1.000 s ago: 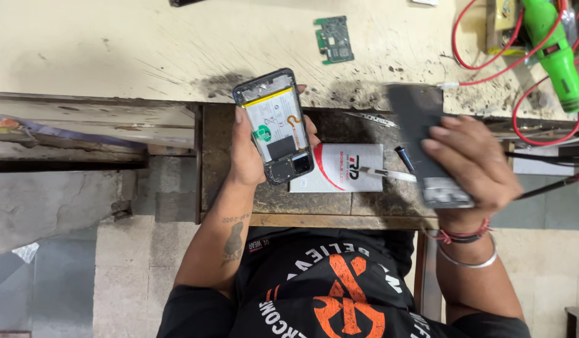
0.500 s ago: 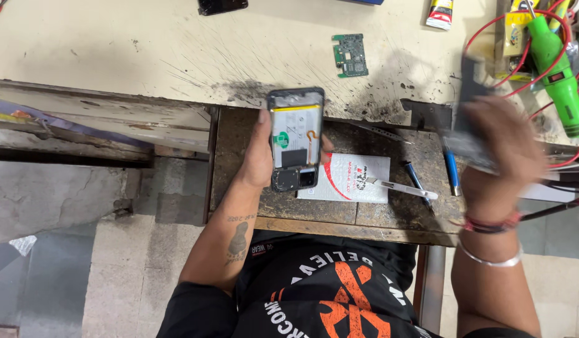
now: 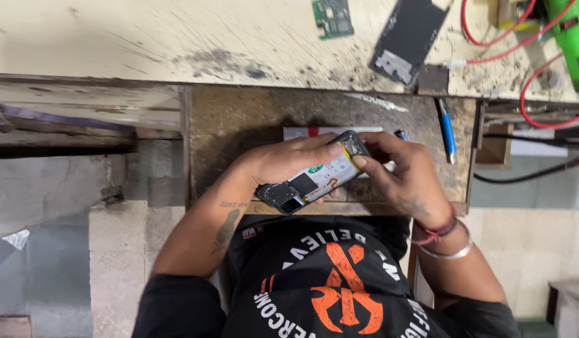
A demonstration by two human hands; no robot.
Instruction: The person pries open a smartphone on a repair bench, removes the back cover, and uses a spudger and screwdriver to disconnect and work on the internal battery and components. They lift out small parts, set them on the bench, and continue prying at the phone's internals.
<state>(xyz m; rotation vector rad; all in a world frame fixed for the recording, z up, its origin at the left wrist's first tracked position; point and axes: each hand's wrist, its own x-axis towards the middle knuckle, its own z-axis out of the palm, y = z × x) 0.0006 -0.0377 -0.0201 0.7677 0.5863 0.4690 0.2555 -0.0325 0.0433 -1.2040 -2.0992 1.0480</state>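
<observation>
Grip, left hand (image 3: pixel 283 164): I saw it wrapped around the opened phone (image 3: pixel 314 180) from the upper side, fingers pressed along its edge.
Grip, right hand (image 3: pixel 399 172): fingertips pinched the phone's end at the centre of the frame.
Phone position: held tilted above the brown work surface (image 3: pixel 239 119), camera end toward lower left.
Handling: I judged it light and stiff, yet fragile with its back off; exposed battery and boards called for holds on the frame edges only.
Surroundings: dark back cover (image 3: pixel 409 37) at upper centre, green circuit board (image 3: pixel 333 17) beside it, blue pen (image 3: pixel 447 128) at right, red wires (image 3: pixel 527 69) upper right.
</observation>
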